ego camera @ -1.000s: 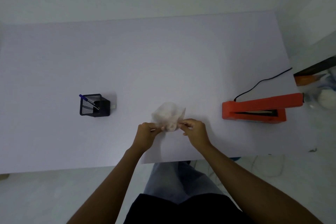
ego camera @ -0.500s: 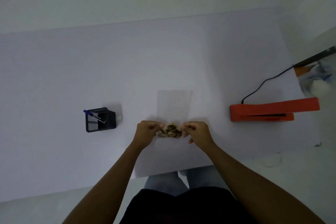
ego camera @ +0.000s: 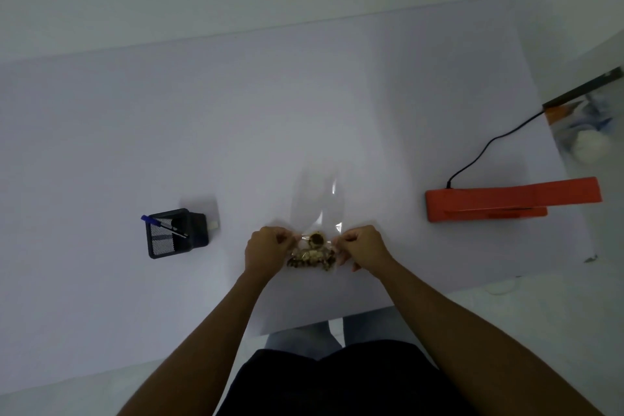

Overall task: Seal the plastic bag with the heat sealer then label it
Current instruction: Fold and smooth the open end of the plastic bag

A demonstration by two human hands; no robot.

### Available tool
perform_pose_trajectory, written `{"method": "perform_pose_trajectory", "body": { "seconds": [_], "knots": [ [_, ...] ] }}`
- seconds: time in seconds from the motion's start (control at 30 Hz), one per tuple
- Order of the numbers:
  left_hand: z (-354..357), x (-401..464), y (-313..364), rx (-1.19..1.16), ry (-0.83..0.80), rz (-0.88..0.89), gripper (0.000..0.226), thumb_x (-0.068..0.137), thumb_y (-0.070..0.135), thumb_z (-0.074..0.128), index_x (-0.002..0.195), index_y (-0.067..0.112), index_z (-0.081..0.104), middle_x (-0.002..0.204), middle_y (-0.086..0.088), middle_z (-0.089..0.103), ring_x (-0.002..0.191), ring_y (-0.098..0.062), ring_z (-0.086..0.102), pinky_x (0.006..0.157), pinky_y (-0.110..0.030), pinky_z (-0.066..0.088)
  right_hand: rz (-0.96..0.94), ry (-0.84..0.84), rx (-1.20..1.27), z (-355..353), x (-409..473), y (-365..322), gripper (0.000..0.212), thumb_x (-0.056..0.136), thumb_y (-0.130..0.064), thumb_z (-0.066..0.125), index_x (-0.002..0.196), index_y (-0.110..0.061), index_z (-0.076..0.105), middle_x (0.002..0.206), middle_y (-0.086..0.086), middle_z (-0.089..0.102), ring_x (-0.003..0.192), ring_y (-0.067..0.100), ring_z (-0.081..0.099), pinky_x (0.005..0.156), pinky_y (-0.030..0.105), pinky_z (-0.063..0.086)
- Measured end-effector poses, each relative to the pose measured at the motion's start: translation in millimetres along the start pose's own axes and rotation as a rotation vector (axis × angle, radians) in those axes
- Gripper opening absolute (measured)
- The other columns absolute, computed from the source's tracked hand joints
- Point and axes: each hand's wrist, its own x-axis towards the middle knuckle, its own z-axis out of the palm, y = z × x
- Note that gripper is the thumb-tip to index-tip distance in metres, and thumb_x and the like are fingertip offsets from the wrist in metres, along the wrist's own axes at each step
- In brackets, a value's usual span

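Plastic bag (ego camera: 319,209) lies flat on the table (ego camera: 135,128), well left of the heat sealer (ego camera: 506,201). The left hand (ego camera: 266,252) and right hand (ego camera: 363,246) pinch its side edges beside the brown contents (ego camera: 312,255). Good practice: settle those contents toward the person, smoothing the empty mouth flat. A pen holder (ego camera: 175,233) sits far left of the sealer.

Glossy clear plastic bag (ego camera: 319,199); matt white table (ego camera: 169,132); black mesh holder (ego camera: 175,233).
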Motion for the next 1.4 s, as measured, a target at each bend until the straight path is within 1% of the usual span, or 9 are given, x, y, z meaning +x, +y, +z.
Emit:
{"method": "perform_pose_trajectory", "body": {
  "seconds": [0.23, 0.63, 0.73, 0.8, 0.9, 1.0, 1.13, 1.23, 1.4],
  "knots": [
    [10.9, -2.3, 18.1, -0.137, 0.061, -0.221, 0.019, 0.08, 0.047, 0.076, 0.081, 0.029, 0.079, 0.072, 0.012, 0.073, 0.07, -0.007, 0.066, 0.062, -0.024, 0.052, 0.14, -0.023, 0.062, -6.1, 1.4, -4.8, 0.025, 0.085, -0.026, 0.081, 0.085, -0.001, 0.076, 0.058, 0.008, 0.071, 0.049, 0.014, 0.066, 0.04, 0.02, 0.044],
    [15.9, 1.0, 32.1, -0.215, 0.121, -0.355, 0.015, 0.073, 0.036, 0.081, 0.071, 0.023, 0.074, 0.069, 0.008, 0.071, 0.07, -0.014, 0.068, 0.064, -0.031, 0.058, 0.265, 0.029, 0.026, -5.9, 8.3, -12.0, 0.032, 0.075, -0.024, 0.087, 0.082, 0.005, 0.075, 0.076, 0.02, 0.076, 0.044, 0.016, 0.059, 0.042, 0.023, 0.04],
    [18.2, -3.7, 38.3, -0.163, 0.223, -0.308, 0.035, 0.071, 0.032, 0.085, 0.087, 0.016, 0.058, 0.076, 0.005, 0.061, 0.07, -0.013, 0.059, 0.059, -0.028, 0.048, 0.236, 0.047, -0.051, -8.8, 8.8, -10.1, 0.037, 0.073, -0.031, 0.088, 0.078, 0.003, 0.076, 0.074, 0.015, 0.077, 0.044, 0.014, 0.057, 0.042, 0.023, 0.042],
    [20.8, -4.8, 38.5, -0.117, 0.265, -0.225, 0.036, 0.072, 0.025, 0.084, 0.085, 0.015, 0.052, 0.075, 0.003, 0.056, 0.066, -0.012, 0.052, 0.057, -0.026, 0.043, 0.216, 0.048, -0.096, -11.5, 9.0, -6.6, 0.042, 0.072, -0.038, 0.089, 0.076, 0.002, 0.077, 0.072, 0.012, 0.077, 0.041, 0.012, 0.055, 0.042, 0.022, 0.043],
    [26.9, -5.7, 38.2, -0.015, 0.23, -0.02, 0.015, 0.08, 0.004, 0.072, 0.076, 0.012, 0.06, 0.075, 0.001, 0.06, 0.067, -0.014, 0.055, 0.059, -0.025, 0.045, 0.19, 0.049, -0.1, -12.7, 8.9, -3.1, 0.045, 0.072, -0.04, 0.088, 0.075, 0.003, 0.077, 0.072, 0.012, 0.077, 0.04, 0.012, 0.054, 0.042, 0.021, 0.044],
    [32.0, -6.7, 35.0, 0.153, 0.168, 0.173, 0.015, 0.086, -0.003, 0.063, 0.09, 0.009, 0.072, 0.089, -0.006, 0.067, 0.083, -0.021, 0.061, 0.069, -0.025, 0.048, 0.166, 0.04, -0.078, -13.0, 7.7, -0.5, 0.043, 0.073, -0.04, 0.088, 0.073, 0.002, 0.077, 0.071, 0.01, 0.077, 0.04, 0.011, 0.054, 0.041, 0.021, 0.044],
    [37.2, -13.2, 35.9, 0.465, 0.081, 0.33, 0.023, 0.086, 0.013, 0.07, 0.108, 0.013, 0.068, 0.102, -0.01, 0.064, 0.094, -0.028, 0.06, 0.072, -0.031, 0.053, 0.151, 0.027, -0.047, -14.2, 8.4, 1.6, 0.041, 0.073, -0.039, 0.087, 0.073, 0.001, 0.077, 0.069, 0.009, 0.077, 0.039, 0.011, 0.055, 0.042, 0.022, 0.045],
    [47.1, -26.9, 42.5, 0.722, 0.023, 0.38, 0.035, 0.095, 0.037, 0.058, 0.125, 0.02, 0.055, 0.114, -0.015, 0.06, 0.102, -0.031, 0.057, 0.078, -0.038, 0.053, 0.154, 0.008, -0.051, -15.1, 9.9, 0.4, 0.042, 0.074, -0.039, 0.087, 0.076, 0.001, 0.077, 0.071, 0.01, 0.078, 0.039, 0.012, 0.054, 0.044, 0.023, 0.046],
    [58.4, -37.7, 48.4, 0.811, 0.011, 0.368, 0.055, 0.096, 0.058, 0.04, 0.136, 0.022, 0.049, 0.124, -0.024, 0.053, 0.109, -0.037, 0.051, 0.084, -0.044, 0.048, 0.148, -0.016, -0.059, -18.3, 14.5, 1.2, 0.044, 0.07, -0.044, 0.09, 0.06, -0.006, 0.071, 0.059, 0.006, 0.073, 0.035, 0.013, 0.052, 0.042, 0.023, 0.043]
  ]
}}
